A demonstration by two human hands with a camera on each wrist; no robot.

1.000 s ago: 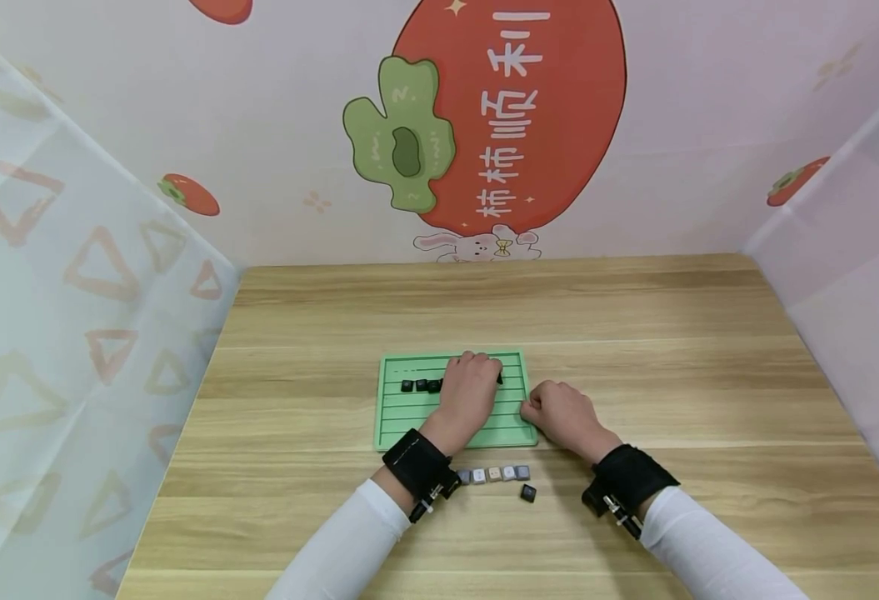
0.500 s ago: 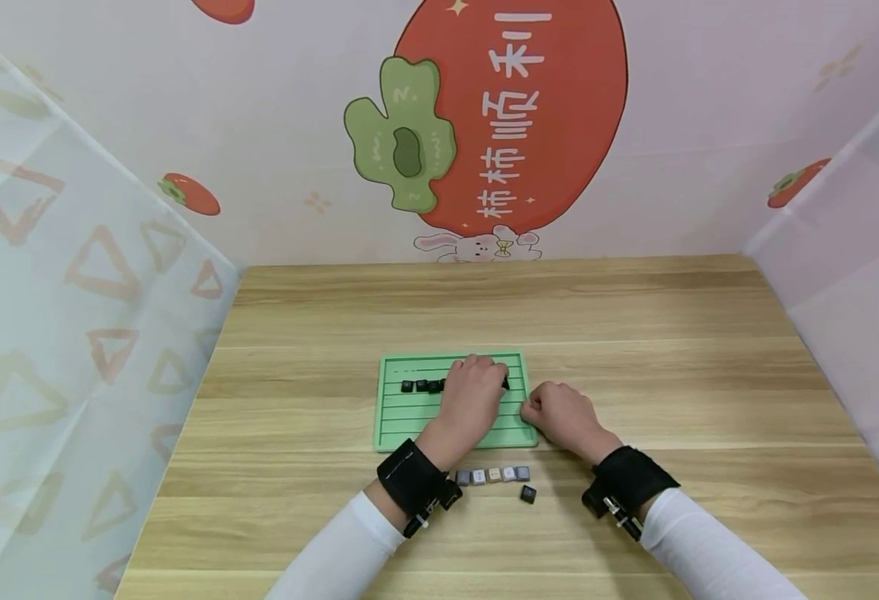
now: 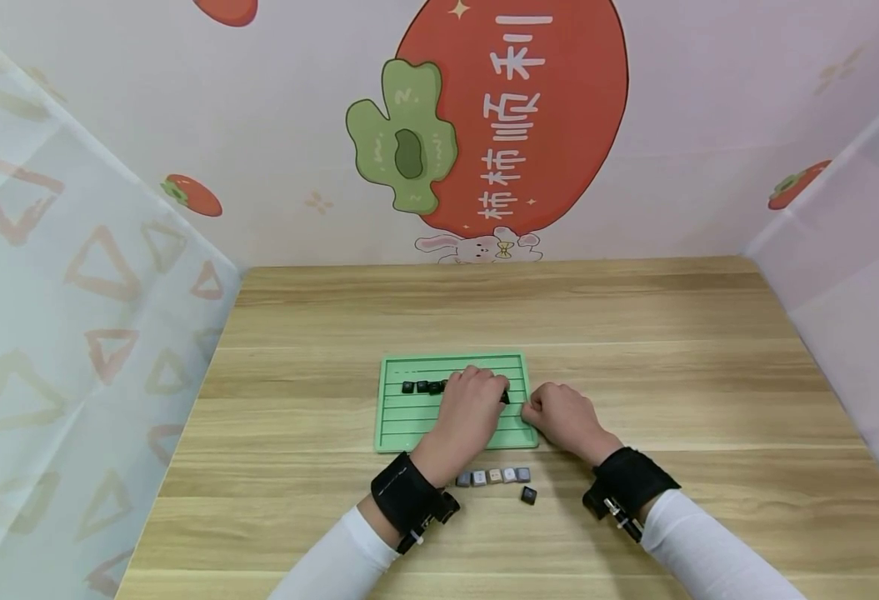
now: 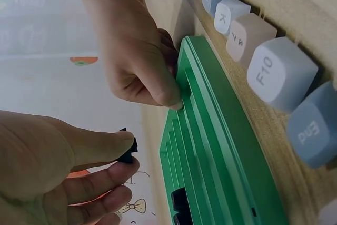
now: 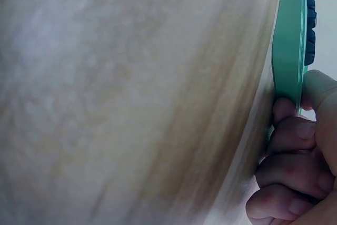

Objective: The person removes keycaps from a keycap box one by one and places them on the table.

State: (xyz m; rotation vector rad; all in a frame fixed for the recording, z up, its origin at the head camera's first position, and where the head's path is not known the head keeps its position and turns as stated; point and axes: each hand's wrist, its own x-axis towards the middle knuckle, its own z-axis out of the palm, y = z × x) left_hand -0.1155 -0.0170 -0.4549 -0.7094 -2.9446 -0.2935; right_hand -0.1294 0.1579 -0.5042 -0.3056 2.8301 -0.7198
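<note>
While the pinched keycap [image 4: 127, 157] is black, the ridged tray [image 3: 407, 425] is green.

- Head view: bright, even; faint shadow beside the white cloth right sleeve [image 3: 709, 546].
- Left wrist view: green ridged rectangular tray [image 4: 224, 98] looks bowed.
- Right wrist view: dimmer; light-brown wood-grain tabletop [image 5: 184, 104] blurred, whitish haze leftward.

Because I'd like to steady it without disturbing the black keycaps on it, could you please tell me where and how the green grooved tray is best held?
I'd pinch the green grooved tray by its right rim, toward the front corner, coming from the right, as the right hand does: the rim is raised, and the black keycaps sit farther back.
</note>
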